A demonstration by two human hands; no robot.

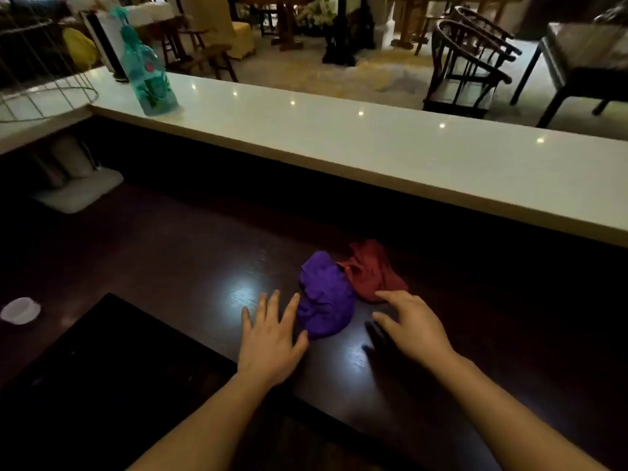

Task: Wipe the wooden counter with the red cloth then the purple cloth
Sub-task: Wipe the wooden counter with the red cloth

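A crumpled purple cloth (324, 297) lies on the dark wooden counter (176, 253), and a crumpled red cloth (372, 270) lies just behind and right of it, touching it. My left hand (272, 338) rests flat on the counter with fingers spread, its fingertips at the purple cloth's left edge. My right hand (413, 326) hovers open to the right of the purple cloth, with its fingertips at the near edge of the red cloth. Neither hand holds anything.
A raised white ledge (373, 144) runs along the counter's far side, with a green plastic bottle (146, 73) on its left end. A small white cup (20, 311) stands at the left. A black panel (112, 368) lies near my left arm. Chairs and tables stand beyond.
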